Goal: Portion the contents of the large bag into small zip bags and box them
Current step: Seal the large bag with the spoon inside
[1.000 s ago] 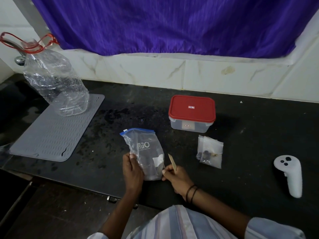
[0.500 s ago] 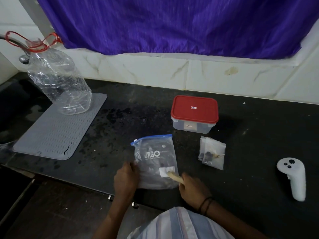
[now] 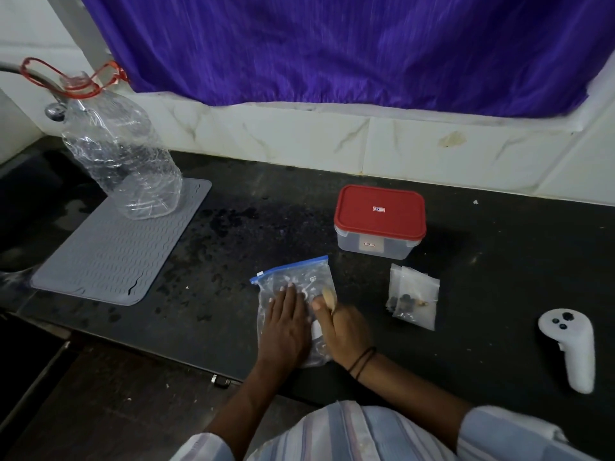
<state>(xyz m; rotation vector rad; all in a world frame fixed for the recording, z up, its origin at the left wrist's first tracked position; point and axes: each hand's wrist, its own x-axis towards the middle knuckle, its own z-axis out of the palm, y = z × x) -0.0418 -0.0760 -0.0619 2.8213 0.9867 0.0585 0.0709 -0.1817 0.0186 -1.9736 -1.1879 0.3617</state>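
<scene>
At the far left a crumpled clear bottle point(image 3: 121, 161) with a red handle stands on the back corner of a grey mat point(image 3: 119, 247), which lies flat on the black counter point(image 3: 266, 207). A purple curtain point(image 3: 332, 44) hangs above the tiled wall behind.

Near the front edge the large bag point(image 3: 299, 277) lies flat — its blue zip strip points away from the person, tilted up to the right. The left hand point(image 3: 284, 322) rests on the bag with its fingers straight and pressed down on the plastic. Just beside it, the right hand point(image 3: 344, 331) lies on the bag's right side, fingers curled round a small pale stick point(image 3: 329, 296), perhaps wooden; the blur hides how firmly it is pinched. A dark band circles that wrist.

Behind and to the right sits the box point(image 3: 379, 221), red lid closed. In front of it, right of the hands, lie the small bags point(image 3: 412, 296) — overlapped, with dark bits inside. Well apart at the far right lies a white controller point(image 3: 570, 347).
</scene>
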